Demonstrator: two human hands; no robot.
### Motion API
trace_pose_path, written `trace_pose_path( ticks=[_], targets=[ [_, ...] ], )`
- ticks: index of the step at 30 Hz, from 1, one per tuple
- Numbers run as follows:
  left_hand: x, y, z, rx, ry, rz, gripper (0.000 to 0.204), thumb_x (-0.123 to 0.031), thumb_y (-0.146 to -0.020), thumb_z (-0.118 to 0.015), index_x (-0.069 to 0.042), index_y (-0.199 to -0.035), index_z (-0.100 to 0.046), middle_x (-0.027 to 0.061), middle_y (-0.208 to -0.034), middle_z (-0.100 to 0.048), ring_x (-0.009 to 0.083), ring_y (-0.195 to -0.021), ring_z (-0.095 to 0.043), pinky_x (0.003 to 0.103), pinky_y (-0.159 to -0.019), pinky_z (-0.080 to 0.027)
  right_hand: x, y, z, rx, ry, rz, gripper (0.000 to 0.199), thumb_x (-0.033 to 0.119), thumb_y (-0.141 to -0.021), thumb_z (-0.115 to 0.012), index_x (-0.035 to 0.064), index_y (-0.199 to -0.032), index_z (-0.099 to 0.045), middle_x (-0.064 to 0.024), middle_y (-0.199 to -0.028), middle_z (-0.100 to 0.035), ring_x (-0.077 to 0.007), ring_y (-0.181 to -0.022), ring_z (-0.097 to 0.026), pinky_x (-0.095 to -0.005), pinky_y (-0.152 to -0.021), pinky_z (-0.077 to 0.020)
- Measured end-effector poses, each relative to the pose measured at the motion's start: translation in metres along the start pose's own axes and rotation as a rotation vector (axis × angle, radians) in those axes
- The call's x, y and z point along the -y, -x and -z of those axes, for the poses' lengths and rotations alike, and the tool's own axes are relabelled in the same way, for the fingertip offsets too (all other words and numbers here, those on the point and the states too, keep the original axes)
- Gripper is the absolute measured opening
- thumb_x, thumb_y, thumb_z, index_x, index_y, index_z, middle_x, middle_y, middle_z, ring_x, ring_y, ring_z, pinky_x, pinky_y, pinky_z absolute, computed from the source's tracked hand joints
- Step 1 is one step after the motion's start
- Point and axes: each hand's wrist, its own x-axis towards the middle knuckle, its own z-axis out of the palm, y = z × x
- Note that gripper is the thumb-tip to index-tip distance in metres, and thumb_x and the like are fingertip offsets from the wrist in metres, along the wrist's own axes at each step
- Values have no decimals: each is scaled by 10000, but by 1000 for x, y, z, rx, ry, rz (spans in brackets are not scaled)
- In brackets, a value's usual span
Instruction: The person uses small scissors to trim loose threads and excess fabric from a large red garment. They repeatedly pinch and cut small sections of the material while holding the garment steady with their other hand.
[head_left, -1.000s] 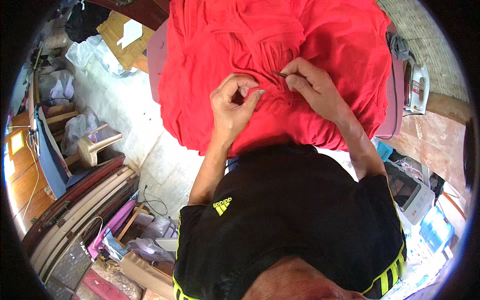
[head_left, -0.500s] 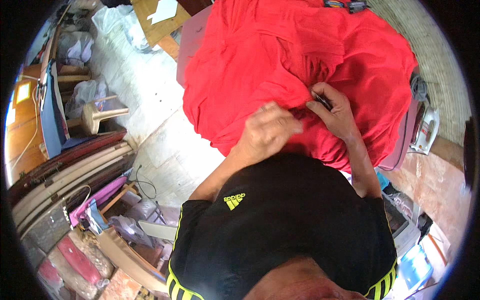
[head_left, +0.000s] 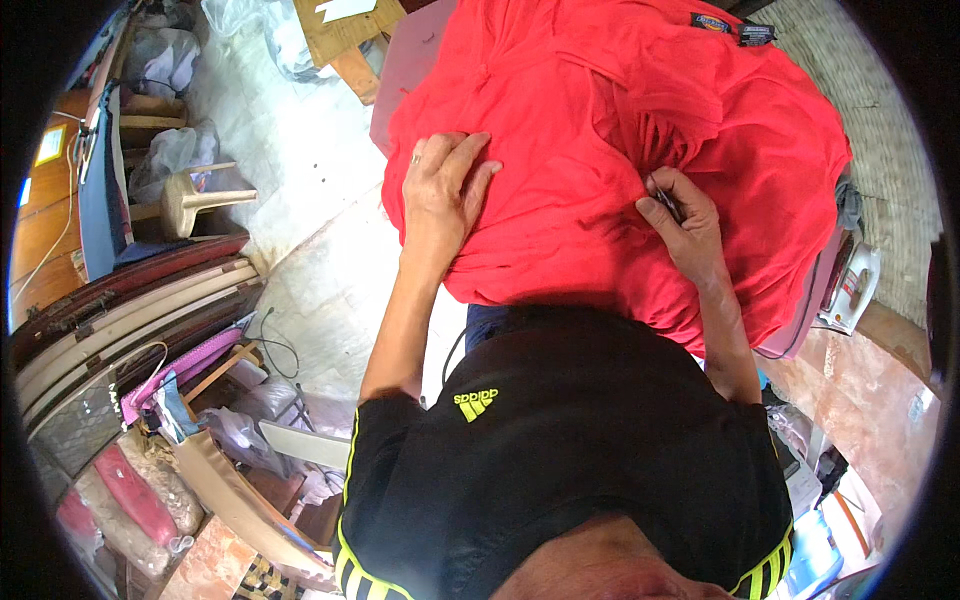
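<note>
While the left hand point(head_left: 438, 205) lies palm down over the left part of the red cloth point(head_left: 560, 150), fingers point(head_left: 432, 157) loosely apart and thumb out to the side, the right hand point(head_left: 685, 220) has its thumb and fingers clamped on a small dark tool point(head_left: 668, 204). It's mostly tucked inside the grip, so I honestly can't tell what kind of tool it is. Just past the right fingertips, the cloth bunches up into tight little gathers.

As for the red cloth itself, it's heaped right in front of the person, spread over a pinkish counter point(head_left: 408, 75) that pokes out on both sides. Two small dark labels point(head_left: 711, 22) sit on the cloth up near its far edge. Off to the right, near the counter's edge, there's a white iron point(head_left: 855, 288), and over on the far left side you've got a wooden board point(head_left: 345, 38) with some clear plastic bags point(head_left: 285, 45) beside it.
</note>
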Motion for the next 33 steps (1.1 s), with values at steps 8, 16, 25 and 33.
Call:
trace_pose_path(
  ticks=[8,16,25,33],
  targets=[
    [102,8,67,-404,-323,257,67,-55,-916,-667,-9,-931,-713,151,-821,-682,216,-705,-646,335,-649,-497,0,2,7,2,41,-35,138,100,-927,-724,68,-952,-592,83,-814,-479,-21,-726,-410,-200,-643,-352],
    [-4,16,37,49,192,116,227,-26,-820,-738,-11,-1040,-685,162,-1040,-665,332,-981,-636,402,-875,-501,1,2,2,-21,-3,12,147,119,-928,-729,42,-1022,-645,71,-830,-546,-18,-735,-453,-204,-654,-384],
    [-34,13,8,287,306,375,122,-88,-934,-658,23,-886,-677,159,-817,-638,299,-778,-650,360,-688,-500,6,-2,1,17,-18,-40,120,143,-973,-681,27,-997,-658,81,-812,-551,-10,-728,-452,-200,-635,-392],
    [-4,10,12,336,370,379,164,-60,-851,-738,26,-985,-700,160,-956,-677,272,-855,-667,322,-733,-513,5,-4,-2,9,-67,-15,108,126,-978,-665,20,-978,-641,75,-796,-554,-11,-730,-458,-212,-642,-407]
  ],
)
